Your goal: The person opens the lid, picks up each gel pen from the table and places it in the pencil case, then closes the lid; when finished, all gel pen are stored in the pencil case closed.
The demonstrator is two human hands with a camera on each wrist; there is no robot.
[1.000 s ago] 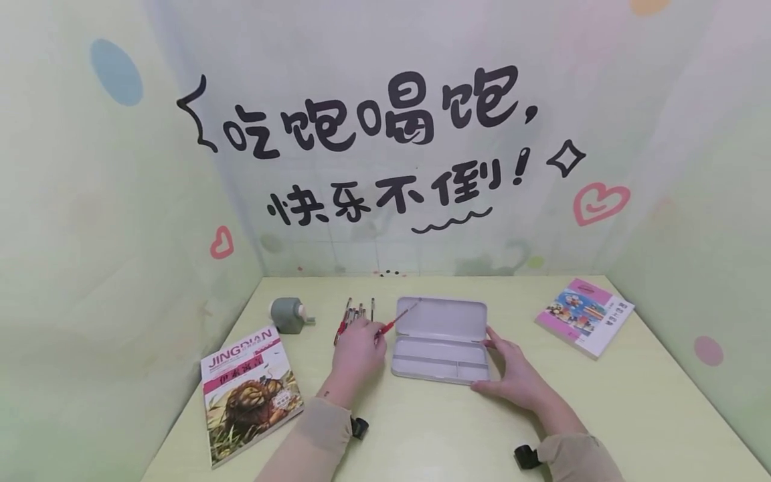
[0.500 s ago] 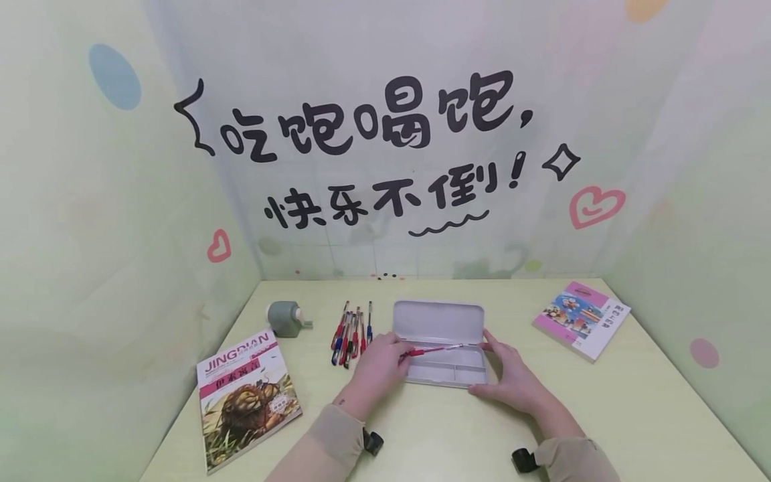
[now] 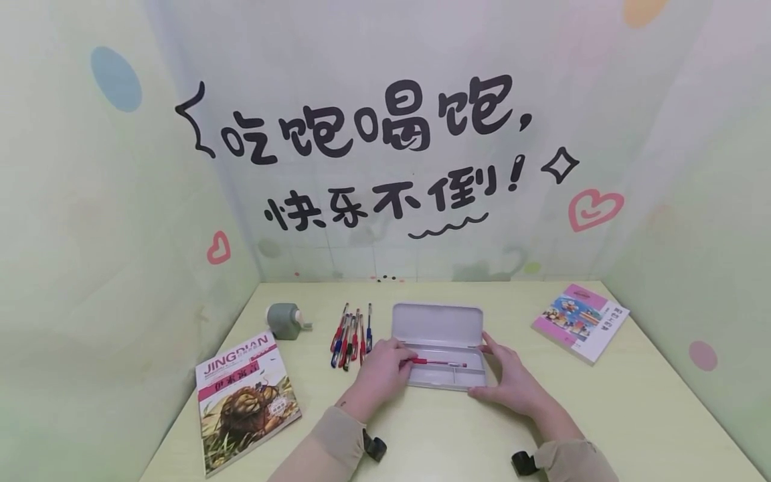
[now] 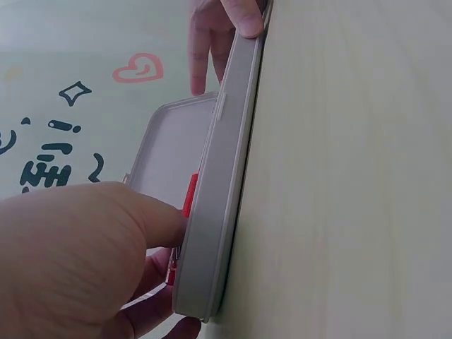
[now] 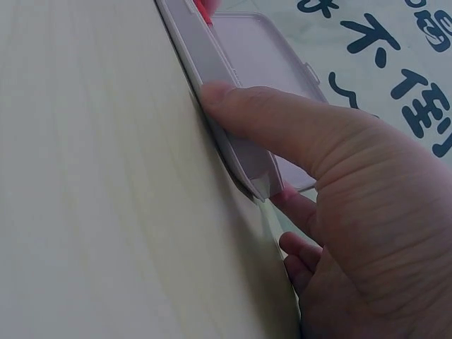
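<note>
A pale grey metal pencil case stands with its lid raised, its tray split by dividers into compartments. My left hand is at the case's left end, thumb and fingers pinching a red gel pen. The pen lies lengthwise over the long rear compartment, its clear end to the right. In the left wrist view, the red pen shows beside the thumb, just inside the case wall. My right hand grips the case's right end; in the right wrist view its thumb presses the front wall, with fingers behind.
Left of the case lies a bunch of red, blue and black pens. A grey-green pencil sharpener and a lion-cover book are farther left. A pink-and-white book lies at the back right. Walls enclose the table's back and sides.
My left hand has carried the red pen rightward from the bunch and lowered it into the case, turning it from slanted to nearly level. The right hand has stayed on the case.
</note>
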